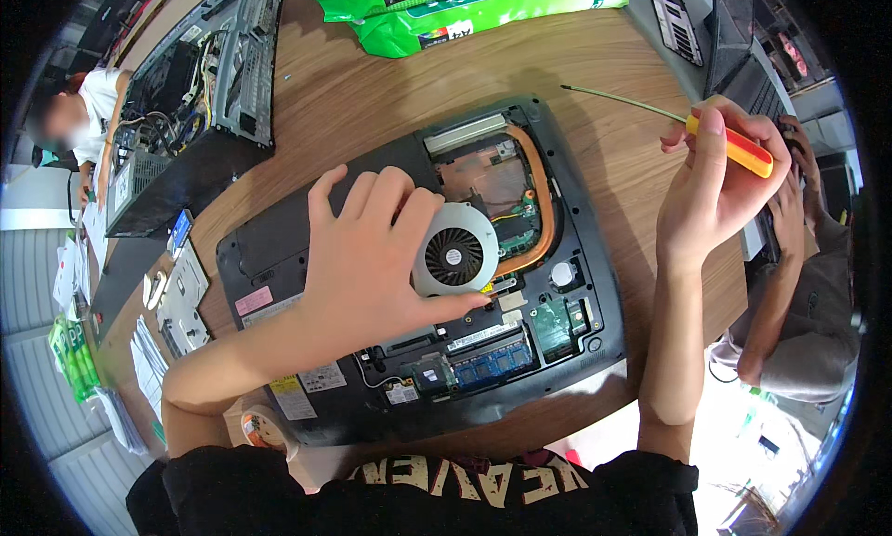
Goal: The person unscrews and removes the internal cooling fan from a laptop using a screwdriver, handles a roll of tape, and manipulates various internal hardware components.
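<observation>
An upturned black laptop [576, 285] lies on the table with its underside opened. My left hand [367, 257] reaches across it, thumb and fingers curved round the edge of a round silver cooling fan [455, 254] with dark blades. Over the exposed inside sits the fan, beside a curved copper heat pipe [544, 202]. Whether the fan is fully apart from the laptop, I cannot tell. Right of the laptop, my right hand [711, 178] is raised, closed round a screwdriver [734, 148] with an orange and yellow handle. Its thin shaft points left above the table.
An opened computer case [200, 99] stands at the far left. Green paper packs [465, 20] lie at the back. A metal plate [186, 299] and papers [149, 359] are to the left. At right, another person's hands [790, 202] rest near a keyboard; another person sits far left.
</observation>
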A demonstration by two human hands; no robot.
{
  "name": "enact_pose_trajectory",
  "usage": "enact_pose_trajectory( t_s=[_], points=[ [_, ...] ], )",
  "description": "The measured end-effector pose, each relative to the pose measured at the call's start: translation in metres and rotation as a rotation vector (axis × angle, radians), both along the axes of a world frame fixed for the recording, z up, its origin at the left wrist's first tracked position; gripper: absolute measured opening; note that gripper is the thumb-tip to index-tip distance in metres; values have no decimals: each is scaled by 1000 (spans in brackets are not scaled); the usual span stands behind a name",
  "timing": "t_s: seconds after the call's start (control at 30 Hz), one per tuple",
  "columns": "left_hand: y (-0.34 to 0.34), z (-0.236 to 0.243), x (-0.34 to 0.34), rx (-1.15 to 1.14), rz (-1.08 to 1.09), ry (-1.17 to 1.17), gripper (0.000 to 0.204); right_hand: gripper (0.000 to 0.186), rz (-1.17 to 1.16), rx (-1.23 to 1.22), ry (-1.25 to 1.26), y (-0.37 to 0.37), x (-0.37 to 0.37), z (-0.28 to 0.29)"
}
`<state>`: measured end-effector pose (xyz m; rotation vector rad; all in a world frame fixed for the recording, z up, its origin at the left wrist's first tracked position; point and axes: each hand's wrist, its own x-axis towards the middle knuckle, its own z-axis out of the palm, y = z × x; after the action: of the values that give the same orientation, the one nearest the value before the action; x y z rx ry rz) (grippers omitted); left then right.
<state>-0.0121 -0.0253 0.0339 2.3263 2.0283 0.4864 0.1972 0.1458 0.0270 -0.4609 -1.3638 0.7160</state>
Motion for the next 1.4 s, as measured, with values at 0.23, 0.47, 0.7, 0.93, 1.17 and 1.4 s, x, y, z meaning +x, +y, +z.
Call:
enact_pose_trajectory(
  t_s=[0.23,0.47,0.7,0.93,1.17,1.4],
  points=[
    [0,-4,-1,19,-3,16,75,29,42,-53,-118,-5,-2,-6],
    [1,-1,3,5,-4,-24,74,35,52,-55,-67,-6,-6,-2],
    [23,19,-7,52,-88,-7,72,36,86,-52,-52,-5,-7,-4],
    [73,19,-29,-49,-399,-96,70,37,76,-35,-61,-3,-3,-3],
    [102,10,-28,-222,-591,-188,72,39,87,-18,-63,-4,-4,-3],
    [106,5,-30,-333,-629,-217,69,40,107,4,-58,-2,-2,-3]
  ],
)
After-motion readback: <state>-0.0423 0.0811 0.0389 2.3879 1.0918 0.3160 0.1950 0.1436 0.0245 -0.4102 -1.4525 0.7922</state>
